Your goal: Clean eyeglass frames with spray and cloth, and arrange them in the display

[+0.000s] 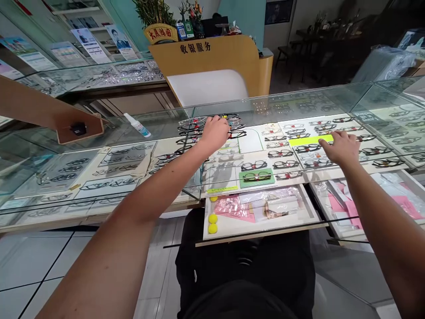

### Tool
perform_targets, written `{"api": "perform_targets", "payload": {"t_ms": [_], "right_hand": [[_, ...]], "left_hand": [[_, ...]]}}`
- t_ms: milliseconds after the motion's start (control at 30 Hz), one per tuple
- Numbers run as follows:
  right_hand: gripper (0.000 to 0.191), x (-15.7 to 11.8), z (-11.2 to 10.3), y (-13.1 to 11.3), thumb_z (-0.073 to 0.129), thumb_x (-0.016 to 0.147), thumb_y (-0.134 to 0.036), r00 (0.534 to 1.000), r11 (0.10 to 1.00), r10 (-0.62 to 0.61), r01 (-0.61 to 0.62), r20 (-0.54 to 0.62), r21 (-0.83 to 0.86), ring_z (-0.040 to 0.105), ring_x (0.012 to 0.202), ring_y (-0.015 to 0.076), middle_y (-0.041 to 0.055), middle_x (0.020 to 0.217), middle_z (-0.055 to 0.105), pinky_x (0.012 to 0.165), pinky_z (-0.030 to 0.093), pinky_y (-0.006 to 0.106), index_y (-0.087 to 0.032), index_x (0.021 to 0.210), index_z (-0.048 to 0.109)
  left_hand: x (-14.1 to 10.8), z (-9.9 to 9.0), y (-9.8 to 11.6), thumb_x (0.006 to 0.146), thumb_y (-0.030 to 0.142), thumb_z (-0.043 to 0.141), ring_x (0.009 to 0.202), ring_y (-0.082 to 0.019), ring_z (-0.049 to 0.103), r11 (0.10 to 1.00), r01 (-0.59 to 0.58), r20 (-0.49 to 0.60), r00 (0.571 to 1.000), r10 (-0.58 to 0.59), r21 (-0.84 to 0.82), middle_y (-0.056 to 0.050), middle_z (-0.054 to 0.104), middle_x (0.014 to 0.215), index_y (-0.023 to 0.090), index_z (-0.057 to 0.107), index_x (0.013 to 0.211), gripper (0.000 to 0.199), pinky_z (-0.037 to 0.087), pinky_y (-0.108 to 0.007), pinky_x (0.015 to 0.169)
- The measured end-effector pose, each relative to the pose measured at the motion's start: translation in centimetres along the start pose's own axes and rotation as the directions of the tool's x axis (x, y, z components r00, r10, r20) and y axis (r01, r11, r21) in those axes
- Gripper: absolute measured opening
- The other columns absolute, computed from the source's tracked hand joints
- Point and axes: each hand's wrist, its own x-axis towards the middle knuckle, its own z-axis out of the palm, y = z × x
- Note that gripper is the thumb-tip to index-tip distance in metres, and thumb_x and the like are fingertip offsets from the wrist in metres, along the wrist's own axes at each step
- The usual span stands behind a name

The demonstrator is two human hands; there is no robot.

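My left hand [215, 132] is at the rows of eyeglasses lying on the glass counter top [195, 175]. Its fingers are curled and closed at a dark-framed pair of eyeglasses [237, 134], which sticks out to the right; the fingertips are partly hidden. Left of this hand lie several more eyeglasses [187, 133]. My right hand [343, 147] rests palm down with fingers apart, holding nothing, beside a yellow-green strip [310, 140]. Near it are several eyeglasses [310, 148] in the display. One pair of glasses [255, 176] sits on a green card between my arms.
A white spray bottle [137, 125] lies on the glass at the left, near a wooden-framed mirror or stand [79, 128]. Two pulled-out drawers hold plastic packets: one drawer [259, 229] before my lap, another [341, 232] farther right. A cashier desk [212, 55] stands beyond.
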Motion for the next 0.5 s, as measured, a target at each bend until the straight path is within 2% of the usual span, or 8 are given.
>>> {"api": "perform_targets", "payload": {"t_ms": [133,267,333,400,467,500], "right_hand": [[0.088,0.1,0.0,0.0,0.034,0.102,-0.071,1.0,1.0,0.002,-0.002,0.007,0.003,0.043,0.152,0.0575,0.0287,0.176,0.047,0.121,0.037,0.071,-0.014,0.167,0.051],[0.088,0.1,0.0,0.1,0.034,0.102,-0.071,1.0,1.0,0.004,-0.004,0.007,0.011,0.043,0.151,0.0571,0.0279,0.175,0.047,0.121,0.036,0.071,-0.015,0.167,0.051],[0.087,0.0,0.0,0.1,0.033,0.102,-0.072,1.0,1.0,-0.006,0.006,0.003,0.02,0.043,0.15,0.0569,0.0269,0.176,0.048,0.12,0.036,0.071,-0.016,0.166,0.051],[0.087,0.0,0.0,0.0,0.033,0.102,-0.072,1.0,1.0,-0.005,0.005,0.005,0.019,0.042,0.15,0.0565,0.0267,0.176,0.047,0.12,0.036,0.071,-0.015,0.166,0.052],[0.088,0.0,-0.2,-0.1,0.034,0.102,-0.07,1.0,1.0,0.009,-0.009,0.018,0.007,0.042,0.15,0.0559,0.027,0.177,0.046,0.121,0.036,0.069,-0.012,0.167,0.051],[0.089,-0.1,-0.2,-0.2,0.034,0.103,-0.069,1.0,1.0,0.015,-0.015,0.024,0.002,0.042,0.151,0.0556,0.027,0.177,0.045,0.122,0.035,0.069,-0.011,0.168,0.051]], "left_hand": [[0.4,0.2,0.5,0.108,0.013,0.056,0.129,-0.034,0.054,1.0,-0.009,-0.003,1.0,0.009,0.0,-0.019,0.074,0.134,0.008,0.08,0.107,0.025,0.042,-0.053,0.115],[-0.5,-1.6,1.5,0.109,0.013,0.057,0.131,-0.033,0.053,0.999,-0.034,-0.062,0.998,0.032,-0.033,-0.017,0.072,0.136,0.009,0.077,0.105,0.021,0.04,-0.052,0.117],[-2.1,-3.3,2.9,0.109,0.021,0.062,0.132,-0.033,0.054,0.997,-0.051,-0.109,0.993,0.044,-0.058,-0.013,0.073,0.134,0.014,0.078,0.108,0.017,0.041,-0.051,0.116],[-4.8,-5.3,5.1,0.11,0.032,0.065,0.125,-0.031,0.06,0.989,-0.084,-0.13,0.989,0.068,-0.118,-0.009,0.074,0.126,0.021,0.078,0.109,0.018,0.046,-0.049,0.11],[-8.2,-6.7,8.0,0.109,0.032,0.065,0.105,-0.026,0.068,0.916,-0.138,-0.02,0.99,0.141,-0.376,-0.005,0.075,0.111,0.023,0.078,0.108,0.016,0.051,-0.042,0.092],[-10.1,-6.9,9.6,0.108,0.03,0.063,0.098,-0.024,0.069,0.855,-0.166,0.065,0.972,0.226,-0.492,-0.004,0.075,0.108,0.025,0.077,0.108,0.015,0.052,-0.039,0.085]]}}
